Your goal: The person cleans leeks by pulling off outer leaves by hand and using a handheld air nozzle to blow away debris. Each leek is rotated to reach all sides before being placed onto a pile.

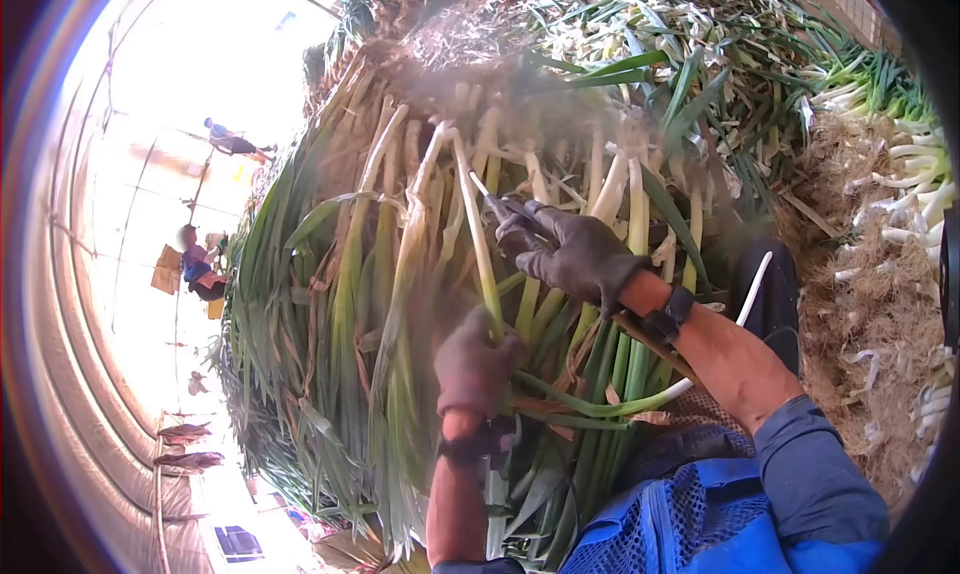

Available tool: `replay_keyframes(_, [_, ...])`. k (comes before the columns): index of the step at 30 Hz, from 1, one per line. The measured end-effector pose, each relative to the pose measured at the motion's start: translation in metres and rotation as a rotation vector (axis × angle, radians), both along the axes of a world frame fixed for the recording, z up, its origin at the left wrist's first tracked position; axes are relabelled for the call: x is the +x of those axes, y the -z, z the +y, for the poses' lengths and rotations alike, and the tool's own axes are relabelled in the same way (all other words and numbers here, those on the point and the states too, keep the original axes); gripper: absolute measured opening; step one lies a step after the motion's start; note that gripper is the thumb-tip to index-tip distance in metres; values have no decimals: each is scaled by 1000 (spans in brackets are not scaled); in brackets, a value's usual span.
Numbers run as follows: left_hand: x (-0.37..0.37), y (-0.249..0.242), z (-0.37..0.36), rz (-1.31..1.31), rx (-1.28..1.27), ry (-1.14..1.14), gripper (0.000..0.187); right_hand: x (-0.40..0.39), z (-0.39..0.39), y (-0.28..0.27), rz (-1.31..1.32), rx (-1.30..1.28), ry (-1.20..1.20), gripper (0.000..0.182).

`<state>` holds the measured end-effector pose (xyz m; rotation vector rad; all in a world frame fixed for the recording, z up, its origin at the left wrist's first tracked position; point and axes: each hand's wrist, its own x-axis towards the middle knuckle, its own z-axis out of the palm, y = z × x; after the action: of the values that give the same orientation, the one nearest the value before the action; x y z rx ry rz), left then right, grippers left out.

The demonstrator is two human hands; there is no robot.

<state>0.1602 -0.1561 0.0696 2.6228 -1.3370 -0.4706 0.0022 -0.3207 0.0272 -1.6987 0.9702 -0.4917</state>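
Note:
A big heap of long green onions (350,264) lies before me, white stems upward and green leaves hanging down. My left hand (478,364), in a dark glove, is closed round the stem of one green onion (476,229) near its green part. Higher up and to the right, my right hand (575,249), gloved too, has its fingers wrapped round a thin dark tool (497,208); a small pale tip shows beyond it, beside the stem. What kind of tool it is, I cannot make out.
Peeled green onions (915,174) with roots line the right edge. Loose leaves and scraps (690,44) are piled at the back. A loose green onion (650,402) lies near my lap. Two people (200,264) are far off at the left, by cardboard boxes (167,270).

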Motion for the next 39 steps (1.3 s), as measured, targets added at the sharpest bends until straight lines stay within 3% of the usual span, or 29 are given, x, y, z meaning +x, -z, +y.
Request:
replay_keyframes(2, [-7,6,2,-98,30,29,54,4,-7,3,29,-89,-22,82])
replay_keyframes(3, [-14,1,1,-86,61,30,50,-1,-10,-12,51,48,-19,81])
replay_keyframes(6, [-19,16,9,-207,45,123,51,-4,-7,1,-257,36,-15,79])
replay_keyframes(10, [-41,22,9,-240,80,249,47,-21,-3,-4,35,13,-13,76])
replay_keyframes(12, [-62,12,12,-239,115,304,44,-25,-5,43,-134,57,35,74])
replay_keyframes(13, [-59,6,16,-172,55,340,30,-27,-14,64,-152,23,57,73])
replay_keyframes(14, [-48,0,18,-138,-43,307,31,-28,-19,74,-170,-8,84,73])
replay_keyframes(15, [-31,-7,19,-104,-144,278,33,-47,-12,47,-112,-7,134,74])
replay_keyframes(16, [-12,-15,17,-71,-248,246,35,-49,-11,48,-282,53,124,73])
replay_keyframes(19, [53,-29,15,-494,-324,73,41,-57,9,45,-585,221,21,69])
replay_keyframes(20, [74,-27,15,-580,-346,50,44,-62,21,36,-545,249,-54,69])
replay_keyframes(23, [105,-15,15,-317,-299,1,43,-60,57,26,-398,149,-190,67])
replay_keyframes(24, [94,-18,11,-430,-229,53,41,-56,62,24,-343,86,-221,67])
replay_keyframes(26, [56,-28,5,-654,-79,147,38,-64,60,-6,-358,275,-252,74])
replay_keyframes(29, [48,-24,1,-705,24,161,28,-66,58,0,-294,349,-290,77])
replay_keyframes(32, [91,-10,-4,-173,-203,7,21,-68,64,15,-329,364,-329,73])
replay_keyframes(34, [107,-45,-27,-122,-370,32,21,-66,65,27,-347,370,-311,71])
replay_keyframes(36, [134,-82,-51,-322,-552,67,25,-66,63,31,-456,415,-233,74])
replay_keyframes(38, [119,-131,-74,-532,-648,-146,29,-64,65,30,-562,512,-202,76])
replay_keyframes(39, [129,-128,-73,-826,-653,-131,30,-64,69,25,-613,585,-211,76])
